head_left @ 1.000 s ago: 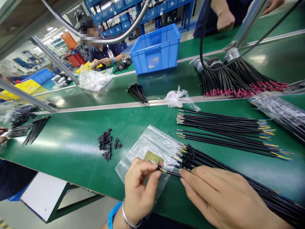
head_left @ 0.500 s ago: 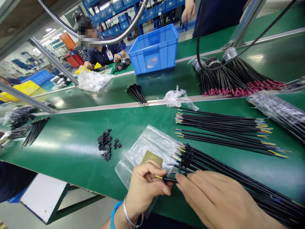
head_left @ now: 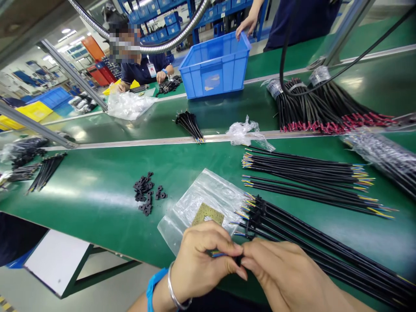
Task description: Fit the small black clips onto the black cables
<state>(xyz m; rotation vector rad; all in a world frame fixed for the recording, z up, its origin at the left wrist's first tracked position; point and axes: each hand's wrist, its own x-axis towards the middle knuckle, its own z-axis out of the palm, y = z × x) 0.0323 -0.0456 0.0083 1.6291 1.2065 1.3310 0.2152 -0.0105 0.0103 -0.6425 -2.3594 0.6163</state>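
At the tips, I have the left hand (head_left: 211, 260) pinching, thumb and forefinger closed on a black cable (head_left: 217, 254) whose yellow and blue wire ends poke out beneath the forefinger; the right hand (head_left: 289, 273) meets it tip to tip, its thumb and finger also closed on the cable, as far as I can judge, with most of the length hidden behind that hand. A dark bit shows in the gap, and I can't tell whether it is jacket or a fitting. I'd expect the cable to be light, bendy but springy, its jacket smooth enough to slip in a loose pinch; I'd take hold of the jacket just behind the wires, as the thin ends look the easiest part to bend or fray. Just beyond lie the bunched cables (head_left: 308, 242) with black fittings (head_left: 258, 212) near their ends, and a clear zip bag (head_left: 208, 190) with a speckled tan piece (head_left: 208, 213). Farther left sits a heap of small black parts (head_left: 143, 190) on the green table (head_left: 97, 195). Across it, the blue crate (head_left: 214, 78) bears a worn label (head_left: 212, 82) and a co-worker wears a badge (head_left: 151, 70), but I can read no writing or brand on either
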